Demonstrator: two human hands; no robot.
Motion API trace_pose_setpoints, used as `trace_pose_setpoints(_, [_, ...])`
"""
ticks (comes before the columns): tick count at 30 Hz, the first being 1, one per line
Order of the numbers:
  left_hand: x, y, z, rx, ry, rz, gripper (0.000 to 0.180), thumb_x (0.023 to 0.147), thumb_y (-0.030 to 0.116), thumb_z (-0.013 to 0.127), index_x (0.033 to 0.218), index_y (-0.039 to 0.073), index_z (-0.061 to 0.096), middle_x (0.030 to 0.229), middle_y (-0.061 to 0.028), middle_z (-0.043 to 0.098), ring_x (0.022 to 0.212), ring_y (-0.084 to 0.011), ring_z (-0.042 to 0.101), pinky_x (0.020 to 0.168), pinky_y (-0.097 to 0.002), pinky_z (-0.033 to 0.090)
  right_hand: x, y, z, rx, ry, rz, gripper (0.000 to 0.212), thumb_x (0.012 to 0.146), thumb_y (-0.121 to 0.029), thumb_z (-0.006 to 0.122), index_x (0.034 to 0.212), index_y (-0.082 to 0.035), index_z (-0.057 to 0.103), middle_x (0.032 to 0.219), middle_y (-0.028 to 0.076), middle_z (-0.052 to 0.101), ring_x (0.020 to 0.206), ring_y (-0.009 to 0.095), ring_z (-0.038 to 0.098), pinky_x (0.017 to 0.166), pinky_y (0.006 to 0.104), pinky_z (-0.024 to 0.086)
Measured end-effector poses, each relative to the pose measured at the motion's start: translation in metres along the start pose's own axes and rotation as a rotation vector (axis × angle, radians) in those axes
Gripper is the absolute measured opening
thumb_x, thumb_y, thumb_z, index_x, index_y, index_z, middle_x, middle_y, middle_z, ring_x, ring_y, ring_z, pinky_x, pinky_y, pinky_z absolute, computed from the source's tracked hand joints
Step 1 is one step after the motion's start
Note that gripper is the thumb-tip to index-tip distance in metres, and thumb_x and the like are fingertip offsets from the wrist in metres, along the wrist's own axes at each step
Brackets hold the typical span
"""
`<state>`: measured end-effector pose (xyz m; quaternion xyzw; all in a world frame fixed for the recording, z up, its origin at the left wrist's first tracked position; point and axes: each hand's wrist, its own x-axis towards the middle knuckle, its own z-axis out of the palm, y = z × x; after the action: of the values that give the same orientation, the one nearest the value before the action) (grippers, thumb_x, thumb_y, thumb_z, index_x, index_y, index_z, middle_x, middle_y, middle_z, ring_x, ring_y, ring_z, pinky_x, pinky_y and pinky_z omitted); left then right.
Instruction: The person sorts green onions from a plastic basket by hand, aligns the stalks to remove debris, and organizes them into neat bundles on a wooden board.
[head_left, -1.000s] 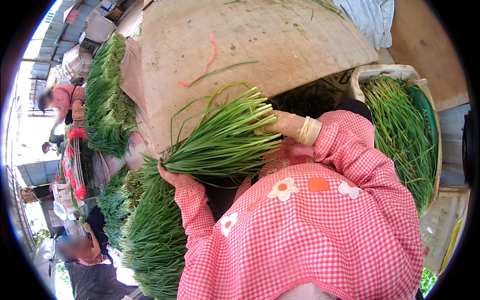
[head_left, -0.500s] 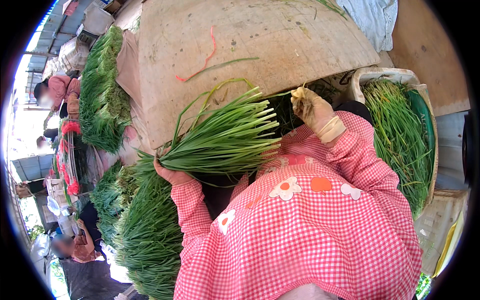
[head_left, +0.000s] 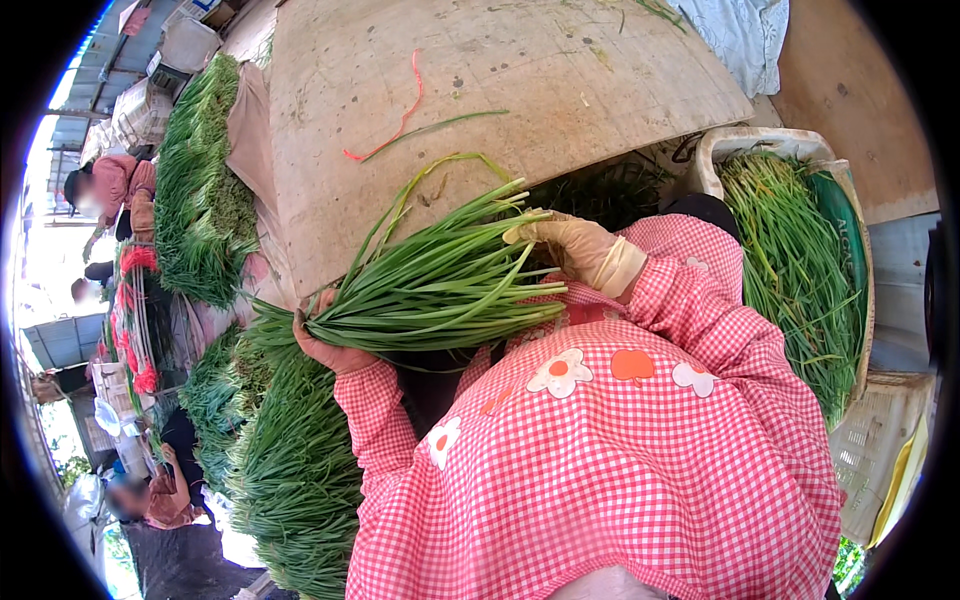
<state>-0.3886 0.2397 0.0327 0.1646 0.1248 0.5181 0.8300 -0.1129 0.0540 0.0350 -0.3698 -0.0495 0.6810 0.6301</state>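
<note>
A bunch of garlic chives (head_left: 430,280) lies across in front of me, its pale cut ends fanned out to the right. My left hand (head_left: 325,335) is wrapped round the leafy end of the bunch. At the stem ends my right hand (head_left: 570,245), in a tan glove with a band at the wrist, reaches in with its fingertips pinched on a chive stalk. A yellowish leaf (head_left: 450,165) loops up from the bunch over the board.
A wooden board (head_left: 600,90) spans the far side, with a red string (head_left: 412,100) on it. Heaps of chives (head_left: 300,470) lie at left. At right stands a white crate (head_left: 712,160) filled with loose greens. Other people sit at far left.
My right hand has moved left and down, from beyond the stem ends onto them. The left hand keeps its hold on the bunch.
</note>
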Motion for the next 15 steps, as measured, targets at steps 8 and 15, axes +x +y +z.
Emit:
trace_pose_setpoints(8, [0.007, 0.02, -0.018, 0.218, 0.02, -0.02, 0.034, 0.084, 0.033, 0.042, 0.084, 0.003, 0.058, 0.086, -0.0136, 0.061, 0.087, -0.0304, 0.056, 0.084, -0.0488, 0.041, 0.003, -0.024, -0.047, 0.027, 0.129, -0.366, 0.022, 0.083, -0.021, 0.06, 0.095, -0.003, 0.062, 0.085, 0.003, 0.063, 0.077, 0.012, 0.055, 0.074, 0.0254, 0.044])
trace_pose_setpoints(15, [0.043, 0.069, -0.068, 0.093, 0.459, 0.025, 0.045, 0.081, 0.027, 0.038, 0.11, -0.004, 0.054, 0.116, -0.0249, 0.052, 0.107, -0.0379, 0.05, 0.096, -0.0504, 0.037, -0.006, -0.056, -0.107, -1.403, 0.468, -0.548, 0.014, 0.075, -0.004, 0.057, 0.089, -0.003, 0.058, 0.084, 0.007, 0.059, 0.079, 0.017, 0.055, 0.073, 0.0275, 0.044])
